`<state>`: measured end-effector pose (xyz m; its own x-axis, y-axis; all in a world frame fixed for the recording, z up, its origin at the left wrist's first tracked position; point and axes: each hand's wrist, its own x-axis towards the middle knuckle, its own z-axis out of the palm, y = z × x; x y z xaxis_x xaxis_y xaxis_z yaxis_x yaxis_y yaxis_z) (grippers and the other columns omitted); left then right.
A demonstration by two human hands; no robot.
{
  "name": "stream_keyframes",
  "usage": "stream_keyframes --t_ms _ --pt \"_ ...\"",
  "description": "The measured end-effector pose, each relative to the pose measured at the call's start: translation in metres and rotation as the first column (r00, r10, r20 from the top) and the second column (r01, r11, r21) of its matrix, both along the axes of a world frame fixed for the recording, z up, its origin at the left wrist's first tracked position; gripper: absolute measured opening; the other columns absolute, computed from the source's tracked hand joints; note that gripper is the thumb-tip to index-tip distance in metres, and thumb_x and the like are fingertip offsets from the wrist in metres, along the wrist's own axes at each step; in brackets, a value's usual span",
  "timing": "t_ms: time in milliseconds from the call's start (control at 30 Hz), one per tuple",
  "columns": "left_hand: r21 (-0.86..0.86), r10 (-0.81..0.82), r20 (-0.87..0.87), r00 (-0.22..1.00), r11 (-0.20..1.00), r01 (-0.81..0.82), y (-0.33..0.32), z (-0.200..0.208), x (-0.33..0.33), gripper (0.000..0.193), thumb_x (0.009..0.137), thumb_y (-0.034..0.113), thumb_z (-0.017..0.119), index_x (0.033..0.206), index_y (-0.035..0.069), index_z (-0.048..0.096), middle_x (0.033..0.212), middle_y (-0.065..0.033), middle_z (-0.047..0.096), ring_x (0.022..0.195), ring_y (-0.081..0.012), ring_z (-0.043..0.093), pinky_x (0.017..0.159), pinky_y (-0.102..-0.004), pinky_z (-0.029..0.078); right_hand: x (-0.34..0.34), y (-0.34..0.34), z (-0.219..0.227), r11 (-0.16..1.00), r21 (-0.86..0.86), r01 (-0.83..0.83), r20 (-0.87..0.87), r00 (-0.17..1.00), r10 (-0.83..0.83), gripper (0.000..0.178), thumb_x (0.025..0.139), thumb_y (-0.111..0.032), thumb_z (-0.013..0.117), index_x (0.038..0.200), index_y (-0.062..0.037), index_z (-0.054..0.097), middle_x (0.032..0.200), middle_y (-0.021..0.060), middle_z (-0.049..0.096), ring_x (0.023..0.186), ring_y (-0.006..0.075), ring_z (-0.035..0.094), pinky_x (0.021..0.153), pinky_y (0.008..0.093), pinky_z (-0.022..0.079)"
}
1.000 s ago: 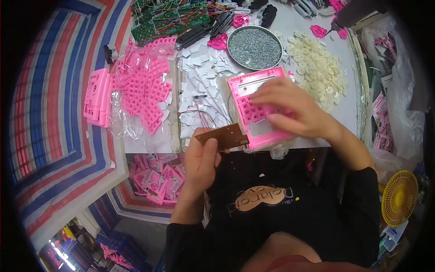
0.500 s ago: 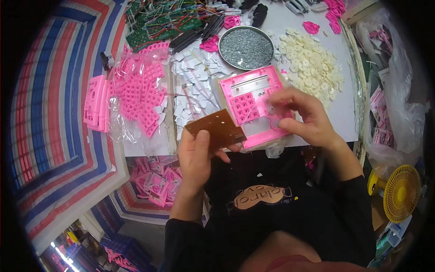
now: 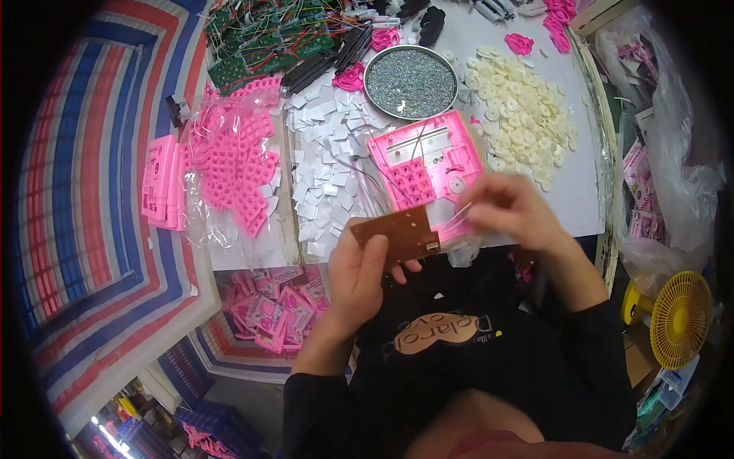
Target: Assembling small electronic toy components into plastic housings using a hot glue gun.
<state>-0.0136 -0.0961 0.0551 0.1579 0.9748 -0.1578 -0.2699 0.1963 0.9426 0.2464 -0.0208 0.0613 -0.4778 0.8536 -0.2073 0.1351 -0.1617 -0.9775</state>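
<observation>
At ctr of the tabletop (image 3: 577,203), near edge: pink housing (image 3: 446,136), open side up, tilted slightly CCW. Clock refs below = from housing ctr, 12 = top of view.

L hand (image 3: 359,279) at 7 o'clock: holding brown PCB (image 3: 397,234), thumb on the upper face, other fingers under. PCB sits over housing's 6–7 o'clock corner in view; contact w/ housing can't be told. R hand (image 3: 511,210) at 4 o'clock: narrow, fingertips pinched on thin pale wires (image 3: 454,218) that run toward the PCB's R end. Some fingertips hidden, so exact grip unclear.

Inside housing: pink key block (image 3: 411,182) at approx 8, pale disc (image 3: 456,185) at approx 4, near R hand.

Around it: round tray (image 3: 366,93) w/ small metal bits at 12, just beside housing. Cream discs (image 3: 520,107), loose heap, at 2. Pink cord bundle (image 3: 520,43) at 1, farther out. White squares (image 3: 317,187), scattered, at 9; pink key pcs (image 3: 237,164) partly under clear plastic, same dir, farther; pink cases (image 3: 162,183) beyond those. Green PCBs w/ colored wires (image 3: 271,38) piled at 10, black parts (image 3: 317,70) at approx 11.

Off tabletop: pink packs (image 3: 283,306) lower down at 7–8, yellow fan (image 3: 680,320) at 4, well apart.
</observation>
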Motion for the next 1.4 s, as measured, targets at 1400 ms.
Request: stream_keyframes --t_ms 1400 --pt "0.357 0.271 -0.934 0.233 0.685 0.634 0.035 -0.018 0.001 0.045 0.082 0.03 0.077 0.118 0.005 0.067 0.123 -0.0087 0.065 0.126 -0.0216 0.058 0.105 -0.0495 0.033 -0.049 0.045 -0.008 0.38 0.866 -0.324 0.421 0.883 -0.207 0.05 0.075 -0.014 0.077 0.121 -0.0023 0.063 0.122 0.0155 0.065 0.12 0.0338 0.058 0.094 0.0422 0.05"
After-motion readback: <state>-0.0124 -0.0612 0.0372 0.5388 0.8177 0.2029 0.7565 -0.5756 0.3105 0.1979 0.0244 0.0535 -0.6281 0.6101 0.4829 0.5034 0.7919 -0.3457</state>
